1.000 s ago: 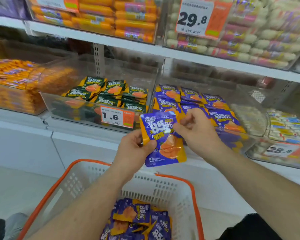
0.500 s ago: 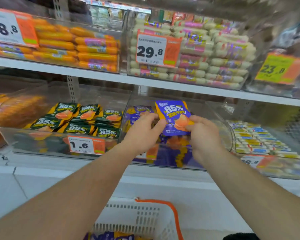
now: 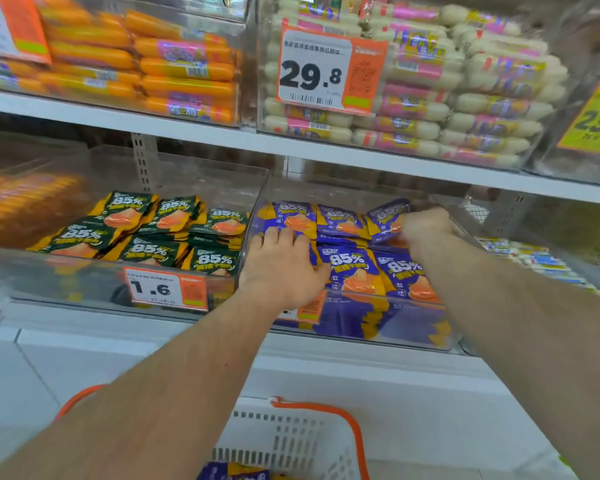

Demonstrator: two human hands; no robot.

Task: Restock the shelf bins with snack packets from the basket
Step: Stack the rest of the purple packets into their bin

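Observation:
Both hands reach into the clear bin point(image 3: 357, 332) of purple snack packets on the lower shelf. My right hand point(image 3: 425, 228) pinches a purple packet point(image 3: 387, 216) at the back right of the bin, tilted above the row. My left hand point(image 3: 283, 268) lies flat with straight fingers on the purple packets at the bin's left side. Two purple packets point(image 3: 352, 271) stand in the front row. The white basket with orange rim point(image 3: 312, 434) sits below, a few purple packets point(image 3: 232, 472) showing inside.
A second clear bin point(image 3: 84, 282) to the left holds green packets point(image 3: 146, 226), with a 1.6 price tag. The upper shelf point(image 3: 187, 131) carries bins of orange sausages point(image 3: 174, 67) and white sausages point(image 3: 465, 98). More packaged goods lie at the far right point(image 3: 534, 258).
The purple packet held up in both hands has gone down into the bin's back right. My left hand let go of it and now presses on the packets at the left.

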